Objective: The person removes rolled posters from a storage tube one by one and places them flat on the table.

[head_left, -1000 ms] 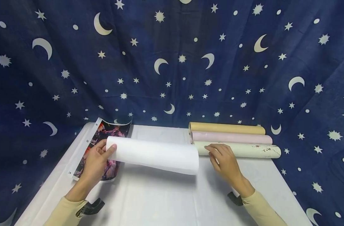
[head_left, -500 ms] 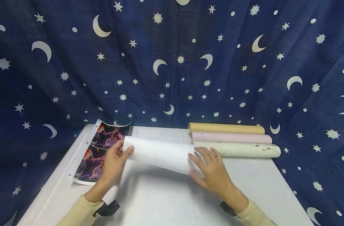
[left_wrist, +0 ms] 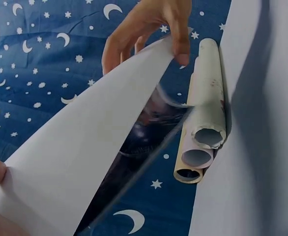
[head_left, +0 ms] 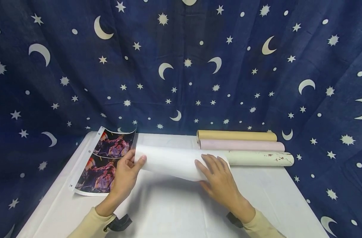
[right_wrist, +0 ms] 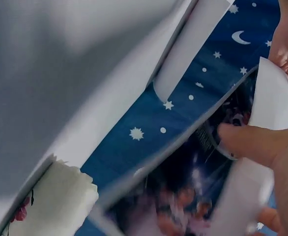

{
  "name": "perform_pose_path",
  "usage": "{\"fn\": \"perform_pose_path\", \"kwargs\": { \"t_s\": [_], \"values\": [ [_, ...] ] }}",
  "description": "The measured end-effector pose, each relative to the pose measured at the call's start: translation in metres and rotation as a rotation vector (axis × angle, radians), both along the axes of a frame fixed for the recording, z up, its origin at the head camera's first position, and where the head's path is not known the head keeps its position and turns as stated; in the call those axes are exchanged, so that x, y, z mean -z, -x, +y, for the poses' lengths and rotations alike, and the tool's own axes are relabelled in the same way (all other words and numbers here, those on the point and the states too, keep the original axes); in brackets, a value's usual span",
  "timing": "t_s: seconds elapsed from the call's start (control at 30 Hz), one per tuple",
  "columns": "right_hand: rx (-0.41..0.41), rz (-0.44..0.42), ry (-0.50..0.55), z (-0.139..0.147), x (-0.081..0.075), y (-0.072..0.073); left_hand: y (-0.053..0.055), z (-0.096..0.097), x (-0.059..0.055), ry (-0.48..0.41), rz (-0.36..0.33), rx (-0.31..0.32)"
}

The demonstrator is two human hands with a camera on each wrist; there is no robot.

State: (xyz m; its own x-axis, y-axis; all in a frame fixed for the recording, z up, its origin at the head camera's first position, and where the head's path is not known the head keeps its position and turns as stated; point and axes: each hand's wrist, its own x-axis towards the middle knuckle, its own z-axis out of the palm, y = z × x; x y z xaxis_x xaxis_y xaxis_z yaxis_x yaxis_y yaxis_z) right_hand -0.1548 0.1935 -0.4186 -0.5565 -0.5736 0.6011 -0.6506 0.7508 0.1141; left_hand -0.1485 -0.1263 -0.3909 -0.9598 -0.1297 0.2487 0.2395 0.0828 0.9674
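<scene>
A glossy poster (head_left: 169,162), curled with its white back outward, hangs over the middle of the table. My left hand (head_left: 126,175) pinches its left end, thumb in front and fingers behind. At the other end my right hand (head_left: 218,181) holds the sheet, fingers spread over the white back. In the right wrist view the right thumb (right_wrist: 247,142) lies over the dark printed side (right_wrist: 188,172). From the left wrist, the right hand (left_wrist: 154,24) shows at the far end, and a dark picture (left_wrist: 139,132) inside the curl.
Another poster (head_left: 94,175) with two concert-like pictures lies picture-side up at the left of the white table (head_left: 169,215). Three paper rolls lie parallel at the back right: yellow (head_left: 237,135), pink (head_left: 243,145) and cream with a floral print (head_left: 261,158). A starry curtain (head_left: 181,82) hangs behind.
My left hand has moved right with the curled poster, uncovering more of the poster on the table. My right hand has come left from free air onto the curled poster's right end.
</scene>
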Motion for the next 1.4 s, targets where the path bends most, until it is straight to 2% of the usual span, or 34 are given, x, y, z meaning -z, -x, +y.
{"fn": "perform_pose_path", "kwargs": {
  "t_s": [0.23,0.43,0.57,0.63,0.73,0.87,0.93,0.97,1.03,1.1,1.23,1.4],
  "values": [
    [-0.062,0.035,0.075,0.003,0.011,-0.001,-0.002,0.002,0.000,-0.042,-0.017,0.019],
    [-0.068,-0.033,0.138,0.000,0.014,0.001,-0.002,-0.001,-0.002,-0.040,-0.025,0.029],
    [-0.064,-0.079,0.193,-0.001,0.016,0.003,-0.005,-0.002,-0.005,-0.110,0.013,0.093],
    [-0.053,-0.119,0.234,-0.001,0.017,0.003,-0.007,-0.002,-0.004,-0.138,0.070,0.120],
    [-0.031,-0.215,0.307,-0.002,0.018,0.003,-0.010,-0.002,-0.001,-0.144,0.210,0.099],
    [-0.019,-0.346,0.412,-0.005,0.014,0.001,-0.011,0.001,0.001,-0.095,0.449,0.010],
    [-0.015,-0.399,0.461,-0.007,0.012,0.001,-0.011,0.003,0.001,-0.094,0.522,-0.026],
    [-0.013,-0.430,0.488,-0.008,0.011,0.001,-0.010,0.004,0.001,-0.098,0.534,-0.044],
    [-0.004,-0.487,0.535,-0.011,0.010,0.001,-0.008,0.006,0.002,-0.122,0.503,-0.056],
    [0.010,-0.540,0.577,-0.013,0.009,0.001,-0.008,0.008,0.005,-0.143,0.415,-0.025],
    [0.029,-0.609,0.625,-0.017,0.010,0.001,-0.009,0.015,0.016,-0.125,0.175,0.098],
    [0.020,-0.687,0.692,-0.022,0.012,-0.001,-0.008,0.028,0.037,-0.056,-0.037,0.221]
  ]
}}
